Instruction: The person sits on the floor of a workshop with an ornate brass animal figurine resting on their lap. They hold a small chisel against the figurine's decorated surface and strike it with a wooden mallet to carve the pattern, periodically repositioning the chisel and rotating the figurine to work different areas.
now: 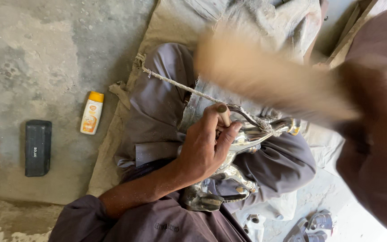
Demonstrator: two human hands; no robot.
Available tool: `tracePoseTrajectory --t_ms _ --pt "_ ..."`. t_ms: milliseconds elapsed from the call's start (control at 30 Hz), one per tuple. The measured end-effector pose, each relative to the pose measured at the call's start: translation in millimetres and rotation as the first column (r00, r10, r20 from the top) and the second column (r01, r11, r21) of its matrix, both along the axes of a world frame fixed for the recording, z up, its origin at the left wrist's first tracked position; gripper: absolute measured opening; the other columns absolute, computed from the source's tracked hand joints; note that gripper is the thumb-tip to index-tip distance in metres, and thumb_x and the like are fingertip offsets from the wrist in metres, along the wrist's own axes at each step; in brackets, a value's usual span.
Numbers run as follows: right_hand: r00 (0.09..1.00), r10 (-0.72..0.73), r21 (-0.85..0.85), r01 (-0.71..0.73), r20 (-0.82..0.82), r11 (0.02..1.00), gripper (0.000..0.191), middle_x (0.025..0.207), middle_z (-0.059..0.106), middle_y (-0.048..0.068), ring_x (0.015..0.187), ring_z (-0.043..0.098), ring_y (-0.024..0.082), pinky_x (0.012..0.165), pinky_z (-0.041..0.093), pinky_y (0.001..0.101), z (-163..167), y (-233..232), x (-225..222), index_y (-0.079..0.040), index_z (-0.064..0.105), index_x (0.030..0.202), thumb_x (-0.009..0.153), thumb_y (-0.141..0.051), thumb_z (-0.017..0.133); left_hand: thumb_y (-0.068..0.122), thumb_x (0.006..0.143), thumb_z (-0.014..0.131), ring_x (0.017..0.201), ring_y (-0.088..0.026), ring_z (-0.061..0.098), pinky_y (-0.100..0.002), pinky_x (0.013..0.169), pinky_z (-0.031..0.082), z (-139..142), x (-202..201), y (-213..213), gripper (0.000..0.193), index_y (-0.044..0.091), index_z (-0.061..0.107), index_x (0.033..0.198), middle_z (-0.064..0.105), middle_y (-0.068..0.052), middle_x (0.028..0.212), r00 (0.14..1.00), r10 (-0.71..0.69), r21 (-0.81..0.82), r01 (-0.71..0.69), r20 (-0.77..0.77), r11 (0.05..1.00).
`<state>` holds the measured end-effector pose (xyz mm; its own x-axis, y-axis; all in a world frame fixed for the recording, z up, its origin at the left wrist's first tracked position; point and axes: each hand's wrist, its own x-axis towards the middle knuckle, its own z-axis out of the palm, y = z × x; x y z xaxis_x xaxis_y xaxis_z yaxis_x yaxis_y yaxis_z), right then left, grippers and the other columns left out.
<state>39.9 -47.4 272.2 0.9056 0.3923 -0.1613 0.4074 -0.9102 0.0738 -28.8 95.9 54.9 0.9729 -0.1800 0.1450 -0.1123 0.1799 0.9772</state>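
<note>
Across the lap, a shiny metal piece (pixel 242 148) lies with its long axis running from near left to far right: a chunky end low at the near side, a slimmer end with a gold-coloured band at far right. It looks like a polished cast figure, though its exact form is hard to tell under the hand. A rough cord (pixel 180 86) comes in from the far left, crosses the grey trouser leg (pixel 157 103) and wraps around the slim end. The left hand (pixel 207 145) sits right on the piece, fingers closed round its middle, thumb up on the far side, so this hand is plainly the nearer one. The right hand (pixel 247 67) is a tan smear of motion blur far of the piece, sweeping from centre toward the right; whether it is open or closed, or holds anything, I cannot tell. Beneath the legs is a dusty cloth (pixel 166 27). Well apart on the concrete floor (pixel 36 58) to the left lie a small white-and-orange bottle (pixel 92 113) and, further left, a black block (pixel 38 147).
</note>
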Motion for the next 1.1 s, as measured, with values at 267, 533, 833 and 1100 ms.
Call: tracePoseTrajectory --t_ms 267,533,833,1100 --pt "0.998 -0.044 0.015 0.044 -0.038 0.999 0.048 0.091 0.067 0.022 0.073 0.066 0.025 0.064 0.055 0.0379 -2.9 -2.3 -0.7 0.006 0.062 0.132 0.085 0.018 0.062 0.011 0.107 0.065 0.072 -0.019 0.065 -0.033 0.063 0.052 -2.5 -0.3 1.4 0.018 0.001 0.050 0.113 0.062 -0.010 0.086 1.000 -0.008 0.034 0.009 -0.022 0.999" --pt "0.995 -0.075 0.020 0.077 -0.063 0.997 0.050 0.092 0.067 0.023 0.074 0.067 0.026 0.065 0.056 0.0381 -5.4 -2.7 1.1 0.007 0.062 0.131 0.083 0.019 0.060 0.009 0.107 0.063 0.067 -0.019 0.059 -0.035 0.061 0.048 -2.4 -0.4 2.4 0.018 0.001 0.047 0.109 0.056 -0.009 0.081 1.000 -0.007 0.035 0.007 -0.014 0.999" --pt "0.990 -0.108 0.028 0.111 -0.087 0.993 0.051 0.094 0.067 0.023 0.076 0.068 0.027 0.066 0.056 0.0383 -7.7 -4.3 -1.0 0.008 0.062 0.131 0.081 0.020 0.059 0.010 0.110 0.060 0.070 -0.017 0.059 -0.034 0.062 0.049 -6.7 -2.4 2.3 0.020 -0.001 0.046 0.118 0.054 -0.008 0.083 0.999 -0.038 -0.018 0.038 -0.014 0.999" --pt "0.985 -0.137 0.029 0.140 -0.104 0.990 0.052 0.095 0.067 0.024 0.077 0.069 0.028 0.066 0.056 0.0384 -9.7 -6.0 -3.2 0.009 0.062 0.130 0.079 0.021 0.057 0.009 0.110 0.060 0.074 -0.018 0.061 -0.034 0.063 0.051 -11.3 -4.0 1.1 0.022 -0.002 0.046 0.124 0.057 -0.008 0.087 0.999 -0.012 -0.014 0.013 0.045 1.000"
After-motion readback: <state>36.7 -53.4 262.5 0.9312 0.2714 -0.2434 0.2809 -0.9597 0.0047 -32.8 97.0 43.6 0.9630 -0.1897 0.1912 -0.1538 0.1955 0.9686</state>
